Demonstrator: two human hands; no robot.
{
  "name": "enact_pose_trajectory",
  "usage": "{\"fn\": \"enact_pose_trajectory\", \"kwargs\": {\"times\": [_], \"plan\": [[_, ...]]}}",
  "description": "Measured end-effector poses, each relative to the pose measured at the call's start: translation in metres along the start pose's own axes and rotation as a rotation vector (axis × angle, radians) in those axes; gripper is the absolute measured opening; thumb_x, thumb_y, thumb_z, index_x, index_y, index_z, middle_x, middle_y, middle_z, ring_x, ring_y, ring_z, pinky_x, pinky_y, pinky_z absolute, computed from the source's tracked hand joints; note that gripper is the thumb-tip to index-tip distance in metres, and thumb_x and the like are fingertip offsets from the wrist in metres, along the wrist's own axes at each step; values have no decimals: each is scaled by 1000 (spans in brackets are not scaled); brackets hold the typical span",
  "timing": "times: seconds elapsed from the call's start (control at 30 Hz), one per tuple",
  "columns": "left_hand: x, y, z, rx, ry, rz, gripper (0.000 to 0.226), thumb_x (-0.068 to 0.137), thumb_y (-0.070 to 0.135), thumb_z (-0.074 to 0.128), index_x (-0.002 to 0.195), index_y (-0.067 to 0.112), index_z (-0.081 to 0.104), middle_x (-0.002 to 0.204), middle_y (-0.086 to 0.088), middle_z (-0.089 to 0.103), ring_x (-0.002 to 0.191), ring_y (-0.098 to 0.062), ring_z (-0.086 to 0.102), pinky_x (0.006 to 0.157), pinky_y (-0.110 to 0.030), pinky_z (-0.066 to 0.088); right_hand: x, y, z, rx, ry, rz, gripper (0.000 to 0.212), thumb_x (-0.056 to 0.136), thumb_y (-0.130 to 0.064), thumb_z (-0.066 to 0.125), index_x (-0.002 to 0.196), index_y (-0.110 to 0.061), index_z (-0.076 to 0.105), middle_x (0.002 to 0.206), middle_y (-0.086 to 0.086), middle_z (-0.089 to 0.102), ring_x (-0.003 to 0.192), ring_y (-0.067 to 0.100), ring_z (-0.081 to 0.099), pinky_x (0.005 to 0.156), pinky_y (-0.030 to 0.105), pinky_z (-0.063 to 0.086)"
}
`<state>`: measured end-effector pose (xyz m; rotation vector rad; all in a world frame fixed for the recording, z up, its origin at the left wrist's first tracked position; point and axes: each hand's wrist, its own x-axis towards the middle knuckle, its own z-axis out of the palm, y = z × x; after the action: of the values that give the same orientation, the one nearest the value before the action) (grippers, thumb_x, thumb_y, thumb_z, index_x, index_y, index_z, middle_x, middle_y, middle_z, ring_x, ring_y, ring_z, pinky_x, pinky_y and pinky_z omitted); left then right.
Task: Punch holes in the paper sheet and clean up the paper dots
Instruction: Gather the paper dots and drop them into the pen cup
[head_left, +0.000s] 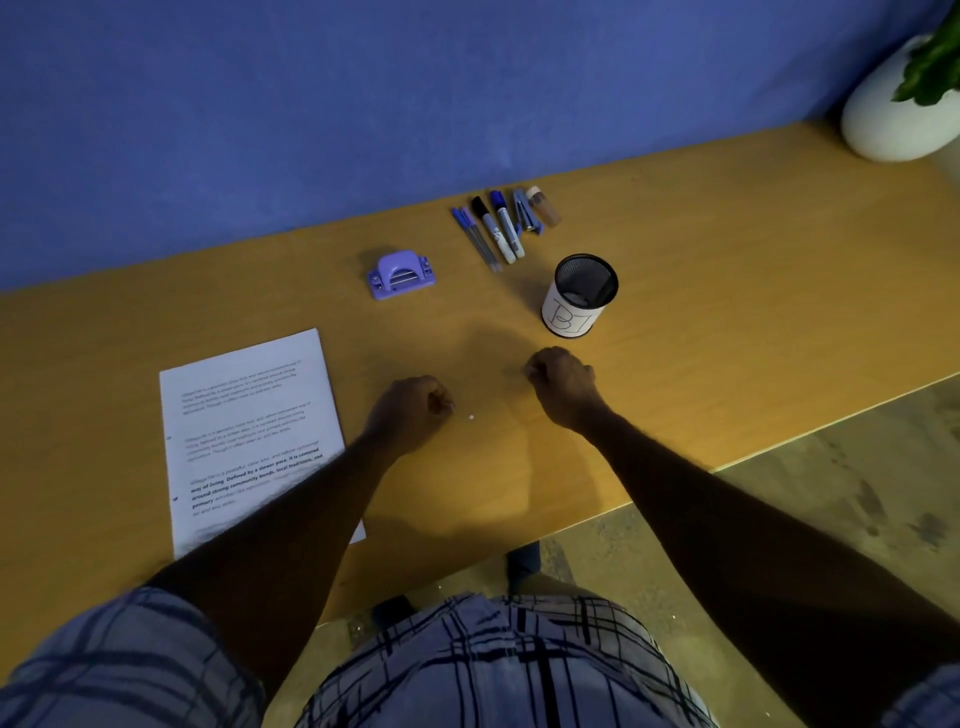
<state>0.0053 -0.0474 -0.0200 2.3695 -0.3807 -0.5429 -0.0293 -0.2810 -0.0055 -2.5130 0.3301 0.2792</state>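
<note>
Plaid clothing (498, 670) fills the bottom of the frame; both forearms extend up onto the desk (675, 218). Left hand (413, 410) and right hand (563, 382) rest curled into loose fists; whether either holds anything cannot be told. One white paper dot (471, 417) lies between them, just right of the left hand, which is nearer. Paper sheet (249, 431) lies at left centre, long axis running up-frame, two marks visible at its left edge. Hole punch (401, 274) sits above, well apart. Mesh cup (581, 296) stands just above the right hand.
</note>
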Motion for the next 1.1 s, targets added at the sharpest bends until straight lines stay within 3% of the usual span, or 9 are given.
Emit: {"fn": "enact_pose_trajectory", "kwargs": {"times": [0.3,0.57,0.67,0.77,0.97,1.1], "plan": [[3,22,26,266,49,44,13,85,28,65,92,21,73,100,1,70,93,-21,64,72,-29,45,-11,7,-2,115,-88,-6,12,96,-21,49,86,-21,55,92,-3,55,88,17,52,86,42,42],[10,19,29,350,1,85,16,89,28,60,95,20,72,105,-2,67,98,-25,62,80,-35,51,-15,10,-12,433,-48,46,19,97,-14,51,88,1,59,79,8,55,73,17,49,67,31,39],[8,17,32,390,-20,135,17,91,26,56,97,17,69,104,-3,64,96,-25,60,77,-36,52,-10,5,-25,499,21,35,20,96,-13,53,77,-13,56,69,-3,51,64,8,46,61,27,37],[8,13,34,416,-31,148,16,92,28,54,98,16,64,103,-3,60,97,-25,57,76,-36,49,-6,2,-40,484,91,-28,34,97,-11,53,67,-26,46,62,-7,44,58,6,40,56,26,33],[1,9,34,339,19,178,13,91,26,59,98,16,63,98,-3,59,91,-23,57,72,-36,49,1,5,-55,482,129,-65,25,97,-11,51,75,2,52,66,7,44,61,13,39,60,33,33],[-4,6,36,317,74,198,13,90,24,60,96,14,66,100,-4,58,90,-24,57,71,-35,48,-1,8,-52,474,133,-61,26,97,-12,51,81,9,54,69,12,47,64,16,41,61,32,34]]}}
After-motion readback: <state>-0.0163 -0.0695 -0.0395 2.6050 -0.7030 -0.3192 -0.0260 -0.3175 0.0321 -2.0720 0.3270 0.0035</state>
